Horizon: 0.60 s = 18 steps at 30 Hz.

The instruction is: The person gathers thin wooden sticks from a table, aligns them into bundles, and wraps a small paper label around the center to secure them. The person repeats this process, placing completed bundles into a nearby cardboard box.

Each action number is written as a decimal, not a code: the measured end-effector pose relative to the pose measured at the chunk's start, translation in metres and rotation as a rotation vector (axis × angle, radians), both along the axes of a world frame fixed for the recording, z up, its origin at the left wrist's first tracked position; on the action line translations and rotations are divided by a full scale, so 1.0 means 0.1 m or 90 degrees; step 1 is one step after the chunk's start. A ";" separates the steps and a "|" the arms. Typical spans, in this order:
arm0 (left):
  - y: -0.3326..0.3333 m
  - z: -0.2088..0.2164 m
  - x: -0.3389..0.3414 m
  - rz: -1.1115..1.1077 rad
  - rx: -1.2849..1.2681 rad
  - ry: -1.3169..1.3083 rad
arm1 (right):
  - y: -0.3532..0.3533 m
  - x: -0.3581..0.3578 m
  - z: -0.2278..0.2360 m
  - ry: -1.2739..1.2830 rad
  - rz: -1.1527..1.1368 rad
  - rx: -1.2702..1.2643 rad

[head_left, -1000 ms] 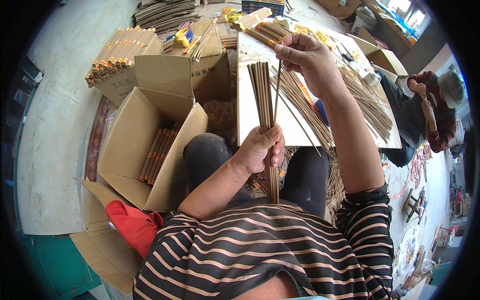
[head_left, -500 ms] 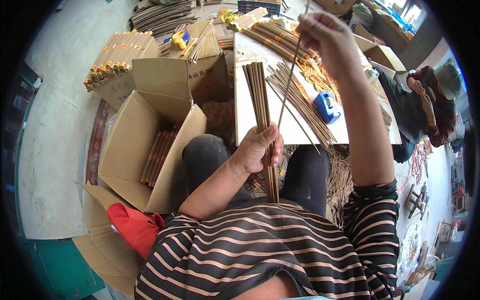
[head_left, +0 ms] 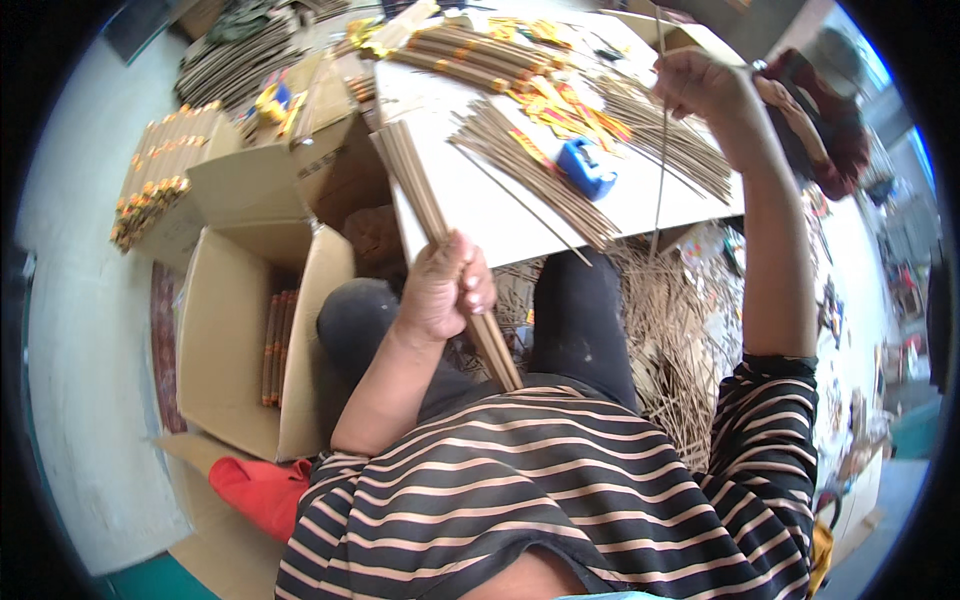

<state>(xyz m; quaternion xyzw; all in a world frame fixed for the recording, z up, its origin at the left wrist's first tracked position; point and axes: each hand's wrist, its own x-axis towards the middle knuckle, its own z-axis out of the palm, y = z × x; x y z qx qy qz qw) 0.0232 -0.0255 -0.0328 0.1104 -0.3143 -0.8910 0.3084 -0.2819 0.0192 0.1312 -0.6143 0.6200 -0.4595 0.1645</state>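
Gripping a fan of thin brown sticks (head_left: 440, 230) near its lower end, the left hand (head_left: 447, 290) stays clenched around the bundle above the lap, much as it was a second ago, though the bundle now leans up and to the left rather than standing nearly straight. The right hand (head_left: 705, 88) has risen higher and further right than before, its fingers pinched on a single stick (head_left: 660, 160) that hangs almost straight down over the white table (head_left: 480, 205), clear of the bundle it was close to earlier. On the table lie a loose heap of sticks (head_left: 530, 170), wrapped stick bundles (head_left: 480, 55) and a blue tape dispenser (head_left: 585, 168). An open cardboard box (head_left: 225, 350) with packed bundles sits at the person's left.
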 end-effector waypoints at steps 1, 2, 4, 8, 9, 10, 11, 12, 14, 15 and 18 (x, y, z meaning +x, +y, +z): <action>-0.01 0.00 0.00 -0.002 -0.005 0.004 | 0.10 -0.12 -0.11 -0.038 -0.005 0.014; -0.03 -0.01 0.00 0.003 -0.012 0.005 | 0.21 -0.18 -0.19 -0.027 -0.024 0.034; -0.06 -0.03 0.01 0.003 0.010 0.017 | 0.44 -0.25 -0.25 -0.093 -0.092 0.049; -0.13 -0.01 0.02 0.026 -0.009 0.005 | 0.91 -0.56 -0.44 -0.056 -0.213 0.020; -0.16 -0.02 0.02 0.026 -0.007 0.007 | 1.02 -0.65 -0.50 -0.062 -0.233 0.019; -0.17 -0.02 0.01 0.046 -0.012 -0.006 | 1.15 -0.71 -0.58 -0.068 -0.271 0.027; -0.20 -0.05 0.00 0.044 -0.022 0.000 | 1.30 -0.80 -0.67 -0.048 -0.312 0.068; -0.22 -0.06 -0.01 0.048 -0.024 0.002 | 1.45 -0.89 -0.78 -0.064 -0.324 0.071; -0.30 -0.05 0.03 0.061 -0.032 0.001 | 1.66 -0.92 -0.94 -0.057 -0.367 0.075; -0.33 -0.04 0.05 0.080 -0.041 -0.008 | 1.76 -0.93 -1.04 -0.026 -0.417 0.080; -0.47 0.00 0.09 0.096 -0.032 0.022 | 2.06 -0.93 -1.22 0.001 -0.472 0.102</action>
